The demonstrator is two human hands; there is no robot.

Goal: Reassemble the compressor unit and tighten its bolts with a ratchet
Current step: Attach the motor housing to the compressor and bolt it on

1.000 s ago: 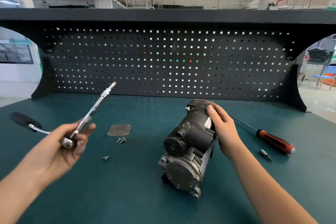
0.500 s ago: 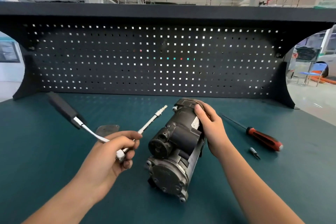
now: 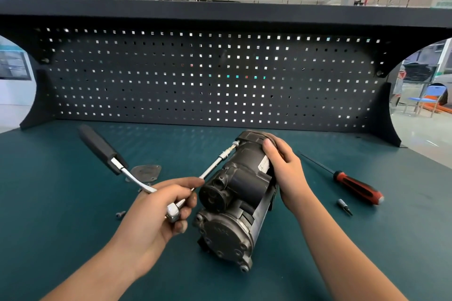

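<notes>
Teal matte desk, black pegboard with square holes behind. Counts: one ratchet, one cover plate, one loose bolt in sight, one compressor, one screwdriver, one bit, two grips.

Far left: ratchet with black rubbery handle pointing up-left in the air, bent chrome neck, shiny rounded head. Cover plate is flat grey metal with rounded corners and lies on the desk behind the neck. Loose bolt is small, on the desk just left of the left grip.

Left grip: fingers curled tight round the ratchet head and the base of its slim chrome extension bar; bar tip sits on a bolt at the far cap of the compressor.

Compressor lies on its side mid-desk, dark grey cast metal, cylindrical, round bolted end cover facing the camera.

Right grip: fingers wrapped over the far end of the compressor body, thumb on top, holding it.

Right: screwdriver, thin black shaft, red-and-black handle, flat on the desk. Just in front of it, the short dark bit.
</notes>
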